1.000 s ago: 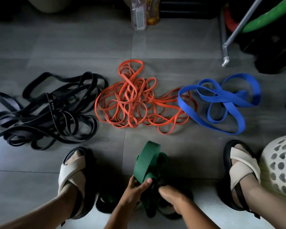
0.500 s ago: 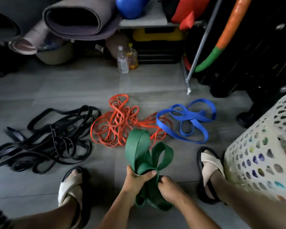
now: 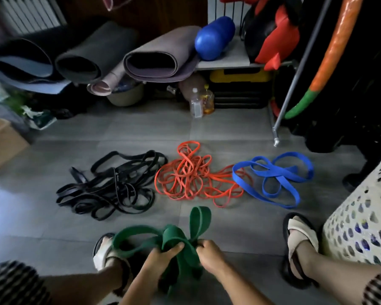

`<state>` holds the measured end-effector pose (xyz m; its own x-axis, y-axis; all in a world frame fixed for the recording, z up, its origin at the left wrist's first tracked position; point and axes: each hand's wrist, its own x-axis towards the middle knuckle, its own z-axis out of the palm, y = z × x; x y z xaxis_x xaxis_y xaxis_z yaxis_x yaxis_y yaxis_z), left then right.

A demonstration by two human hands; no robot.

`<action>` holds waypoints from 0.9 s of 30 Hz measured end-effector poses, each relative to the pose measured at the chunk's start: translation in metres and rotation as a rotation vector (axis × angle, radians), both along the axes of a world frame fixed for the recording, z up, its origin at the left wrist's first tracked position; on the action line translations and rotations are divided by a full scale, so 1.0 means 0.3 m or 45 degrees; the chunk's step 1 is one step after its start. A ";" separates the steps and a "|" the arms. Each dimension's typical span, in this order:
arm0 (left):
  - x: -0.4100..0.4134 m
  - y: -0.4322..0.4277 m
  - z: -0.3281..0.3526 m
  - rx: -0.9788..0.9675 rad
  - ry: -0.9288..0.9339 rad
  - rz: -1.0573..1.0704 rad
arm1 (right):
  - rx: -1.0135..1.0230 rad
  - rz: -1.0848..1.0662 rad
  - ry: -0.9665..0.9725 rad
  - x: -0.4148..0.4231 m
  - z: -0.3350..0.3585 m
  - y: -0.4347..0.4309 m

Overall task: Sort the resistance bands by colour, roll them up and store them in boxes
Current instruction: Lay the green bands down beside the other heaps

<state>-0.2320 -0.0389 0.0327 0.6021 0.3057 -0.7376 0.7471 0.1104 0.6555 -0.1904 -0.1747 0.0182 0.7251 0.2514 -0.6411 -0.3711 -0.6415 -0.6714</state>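
Observation:
Both hands grip a wide green resistance band low in the middle of the view, between my feet. My left hand pinches its folded middle; my right hand holds it just to the right. One green loop stands up, another reaches left over my left sandal. On the grey tile floor beyond lie three piles: black bands at left, thin orange bands in the centre, blue bands at right.
A white perforated laundry basket stands by my right foot. A cardboard box sits at far left. Rolled mats, a blue ball, two bottles and a metal pole line the back.
The view has tilted up, showing the shelf and mats. The green band has spread out, with a long loop now drawn left over my left foot.

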 end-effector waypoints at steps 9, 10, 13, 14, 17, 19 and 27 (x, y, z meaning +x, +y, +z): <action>-0.093 0.135 -0.114 0.101 0.068 -0.318 | -0.049 -0.034 0.154 0.015 -0.106 -0.113; -0.086 0.142 -0.120 0.070 0.073 -0.276 | -0.044 -0.030 0.176 0.014 -0.102 -0.117; -0.065 0.127 -0.120 0.021 0.049 -0.287 | -0.064 0.073 0.160 0.009 -0.106 -0.122; -0.061 0.117 -0.112 -0.009 0.029 -0.315 | -0.074 0.109 0.142 0.007 -0.112 -0.121; -0.055 0.094 -0.107 -0.067 0.013 -0.353 | -0.091 0.170 0.099 0.007 -0.122 -0.108; -0.050 0.080 -0.090 -0.074 0.010 -0.375 | -0.089 0.191 0.099 0.006 -0.129 -0.099; 0.097 0.146 0.089 0.222 -0.133 -0.635 | -0.102 0.203 0.221 0.016 -0.164 -0.087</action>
